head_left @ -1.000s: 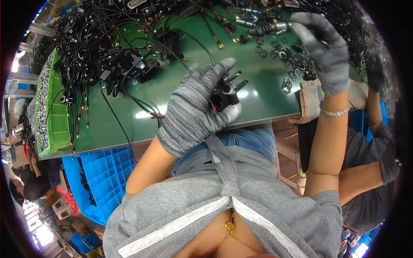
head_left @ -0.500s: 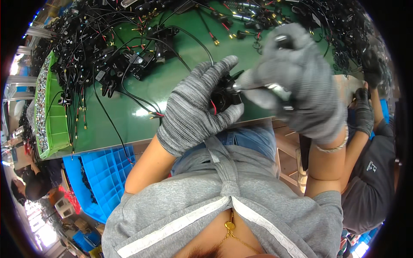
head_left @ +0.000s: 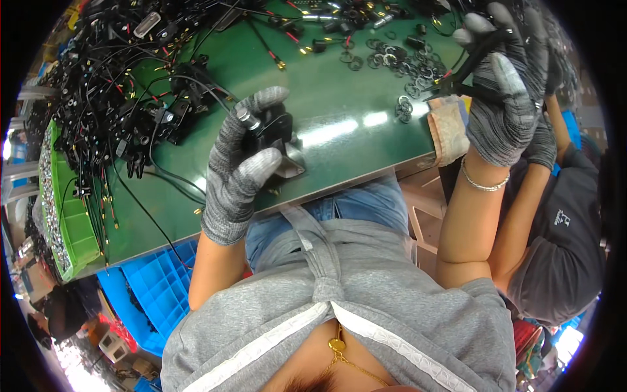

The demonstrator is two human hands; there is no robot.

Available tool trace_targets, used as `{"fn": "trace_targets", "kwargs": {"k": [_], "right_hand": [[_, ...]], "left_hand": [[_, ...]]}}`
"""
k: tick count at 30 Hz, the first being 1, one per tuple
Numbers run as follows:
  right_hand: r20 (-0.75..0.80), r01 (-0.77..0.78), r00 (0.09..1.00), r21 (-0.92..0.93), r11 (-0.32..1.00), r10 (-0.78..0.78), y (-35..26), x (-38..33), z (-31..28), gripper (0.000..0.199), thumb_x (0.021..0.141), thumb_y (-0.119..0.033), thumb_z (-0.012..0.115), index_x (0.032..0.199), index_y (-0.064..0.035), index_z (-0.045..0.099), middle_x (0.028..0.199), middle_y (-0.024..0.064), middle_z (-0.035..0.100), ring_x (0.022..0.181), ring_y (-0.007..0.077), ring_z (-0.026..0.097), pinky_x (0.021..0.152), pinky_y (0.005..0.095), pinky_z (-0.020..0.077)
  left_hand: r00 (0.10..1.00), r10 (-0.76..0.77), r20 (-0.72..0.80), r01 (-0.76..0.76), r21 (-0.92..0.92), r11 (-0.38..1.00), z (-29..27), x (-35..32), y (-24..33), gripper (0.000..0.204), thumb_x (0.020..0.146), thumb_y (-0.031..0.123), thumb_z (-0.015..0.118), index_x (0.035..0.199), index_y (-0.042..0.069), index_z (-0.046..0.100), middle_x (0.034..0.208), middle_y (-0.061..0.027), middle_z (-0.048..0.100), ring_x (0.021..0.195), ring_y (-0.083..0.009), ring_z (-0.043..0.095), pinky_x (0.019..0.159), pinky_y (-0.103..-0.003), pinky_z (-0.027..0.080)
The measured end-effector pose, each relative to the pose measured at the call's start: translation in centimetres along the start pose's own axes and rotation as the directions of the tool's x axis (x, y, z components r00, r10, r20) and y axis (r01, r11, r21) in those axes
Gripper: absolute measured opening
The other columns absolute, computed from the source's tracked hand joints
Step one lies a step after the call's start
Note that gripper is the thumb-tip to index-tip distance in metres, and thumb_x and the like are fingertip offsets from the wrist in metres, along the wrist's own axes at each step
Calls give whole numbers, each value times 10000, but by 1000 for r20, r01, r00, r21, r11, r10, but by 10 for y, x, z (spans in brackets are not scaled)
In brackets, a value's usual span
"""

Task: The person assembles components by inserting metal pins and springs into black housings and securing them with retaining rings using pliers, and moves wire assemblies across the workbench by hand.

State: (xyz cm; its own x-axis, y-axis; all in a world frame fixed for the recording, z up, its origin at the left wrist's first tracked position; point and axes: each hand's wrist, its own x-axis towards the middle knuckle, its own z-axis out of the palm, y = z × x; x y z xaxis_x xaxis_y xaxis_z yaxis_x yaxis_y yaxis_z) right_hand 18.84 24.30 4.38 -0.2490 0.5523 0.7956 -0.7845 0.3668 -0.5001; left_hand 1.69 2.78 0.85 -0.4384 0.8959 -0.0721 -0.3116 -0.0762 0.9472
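Observation:
My left hand [head_left: 228, 166], in a grey striped knit glove, is closed around a black plastic part [head_left: 279, 127] above the table's near edge. A short silver cylinder [head_left: 248, 119] sticks up from beside this part, and a shiny piece shows at its lower end. Out to the right, my gloved right hand [head_left: 506, 91] is raised with its fingers loosely spread around black-handled pliers [head_left: 467, 68]. The pliers lie across the fingers, their thin end toward the table. Below them is a scatter of small black rings [head_left: 405, 62].
Black parts with cables [head_left: 157, 98] heap up on the left of the green table [head_left: 346, 108]. A green tray [head_left: 72, 225] of small pieces stands at the left edge, above a blue crate [head_left: 153, 287]. A folded cloth [head_left: 447, 130] lies right. A co-worker in dark clothes [head_left: 555, 255] sits beside me.
My hands have moved apart. The right one has gone up and to the right with the pliers, away from the black part; the left has shifted left, still holding that part.

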Motion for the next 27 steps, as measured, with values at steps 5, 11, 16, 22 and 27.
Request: {"fn": "trace_targets", "kwargs": {"k": [5, 11, 16, 22, 27], "right_hand": [[-34, -104, 994, 87, 991, 108, 3, -18, -4, 685, 799, -33, 636, 1418, -12, 342, 1066, 128, 552, 897, 220, 597, 738, 325, 579], [-40, -137, 988, 222, 965, 149, 12, -33, -14, 671, 809, -18, 596, 1423, -19, 326, 1081, 154, 529, 892, 236, 603, 711, 329, 586], [24, -339, 941, 64, 939, 338, -10, -35, -2, 636, 835, -83, 577, 1419, -33, 332, 1147, 160, 474, 882, 225, 533, 690, 308, 515], [127, -330, 941, 154, 931, 313, -5, -39, -3, 641, 831, -77, 581, 1425, -60, 341, 1103, 148, 476, 875, 224, 516, 684, 311, 517], [211, -341, 930, 180, 923, 302, -4, -34, -5, 650, 826, -53, 563, 1432, -67, 331, 1134, 150, 460, 897, 222, 492, 700, 316, 512]], "left_hand": [[977, 213, -13, -213, 53, 976, -9, -3, -9, 607, 723, 209, 703, 1266, -3, 536, 1143, -122, 594, 986, -178, 608, 798, -300, 534], [928, 355, 117, -373, 343, 862, -3, 0, -10, 494, 760, 195, 676, 1203, 2, 572, 1187, -147, 565, 1085, -250, 585, 950, -361, 469], [956, 286, 59, -284, 417, 863, -6, 3, -11, 496, 768, 247, 702, 1180, -7, 591, 1196, -154, 542, 1057, -266, 596, 941, -386, 481], [894, 440, 83, -429, 444, 787, 0, 10, -7, 238, 872, 149, 621, 1055, 3, 660, 929, -151, 666, 930, -247, 612, 867, -374, 498], [911, 411, -27, -396, 224, 891, 8, 7, -14, 204, 843, 174, 648, 949, 10, 709, 923, -127, 646, 894, -226, 598, 803, -348, 504]]}}
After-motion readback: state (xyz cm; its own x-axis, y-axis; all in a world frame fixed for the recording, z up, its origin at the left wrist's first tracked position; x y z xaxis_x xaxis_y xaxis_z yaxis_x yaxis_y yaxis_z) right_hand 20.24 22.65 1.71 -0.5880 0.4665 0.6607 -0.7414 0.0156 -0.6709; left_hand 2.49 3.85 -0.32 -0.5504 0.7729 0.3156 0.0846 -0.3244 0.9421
